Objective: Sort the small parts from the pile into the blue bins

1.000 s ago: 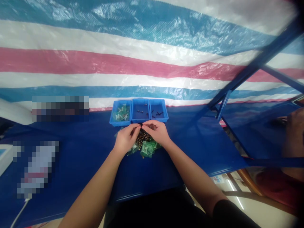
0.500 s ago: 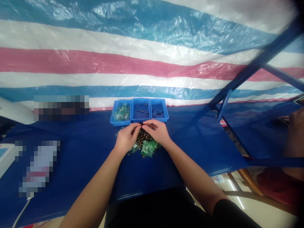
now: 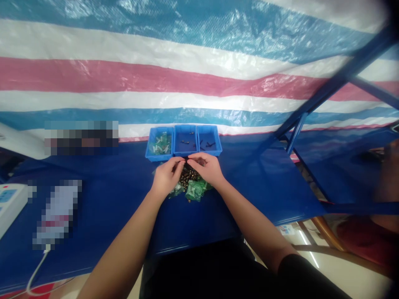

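My left hand (image 3: 166,177) and my right hand (image 3: 207,168) meet fingertip to fingertip over a heap of small brown and green parts (image 3: 190,184) on the blue table (image 3: 102,187). Both pinch one small dark part (image 3: 186,160) between thumbs and forefingers. Just beyond the hands stand three blue bins in a row. The left bin (image 3: 160,143) holds pale green parts, the middle bin (image 3: 185,140) a few dark bits, the right bin (image 3: 209,139) some dark pieces.
A striped blue, white and red tarp (image 3: 187,74) hangs behind the table. A white device (image 3: 9,201) with a cable lies at the left edge. A blue metal frame (image 3: 327,91) rises on the right. Another person's arm (image 3: 388,174) shows at far right.
The view has shifted slightly downward. Both hands stay together over the heap, with only small finger movement.
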The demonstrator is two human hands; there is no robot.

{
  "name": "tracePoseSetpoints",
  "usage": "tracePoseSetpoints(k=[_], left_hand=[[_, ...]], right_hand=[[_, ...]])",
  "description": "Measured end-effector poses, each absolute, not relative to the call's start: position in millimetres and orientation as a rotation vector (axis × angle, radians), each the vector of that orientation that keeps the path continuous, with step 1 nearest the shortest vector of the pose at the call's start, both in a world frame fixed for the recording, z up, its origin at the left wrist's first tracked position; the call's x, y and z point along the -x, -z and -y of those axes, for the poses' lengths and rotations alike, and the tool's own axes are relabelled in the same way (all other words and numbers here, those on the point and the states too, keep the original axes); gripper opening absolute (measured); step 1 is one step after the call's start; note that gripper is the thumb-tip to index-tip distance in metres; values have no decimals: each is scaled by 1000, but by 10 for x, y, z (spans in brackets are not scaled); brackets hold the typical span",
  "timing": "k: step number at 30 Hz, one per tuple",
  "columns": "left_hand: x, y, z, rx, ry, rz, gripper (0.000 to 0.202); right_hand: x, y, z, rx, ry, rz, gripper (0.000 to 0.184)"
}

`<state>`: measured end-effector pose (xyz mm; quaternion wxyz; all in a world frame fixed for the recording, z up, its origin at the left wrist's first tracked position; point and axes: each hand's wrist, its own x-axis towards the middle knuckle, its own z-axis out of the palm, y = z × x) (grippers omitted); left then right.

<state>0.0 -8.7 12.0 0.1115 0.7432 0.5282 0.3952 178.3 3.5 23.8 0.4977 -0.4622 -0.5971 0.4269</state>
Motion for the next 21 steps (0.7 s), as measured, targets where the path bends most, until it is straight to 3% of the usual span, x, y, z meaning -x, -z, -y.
tracePoseSetpoints(k=[21], left_hand=[[-21, -118, 92, -2162, -1189, -1569, 28]], right_hand=[[-1801, -186, -61, 1121, -1045, 1448, 21]])
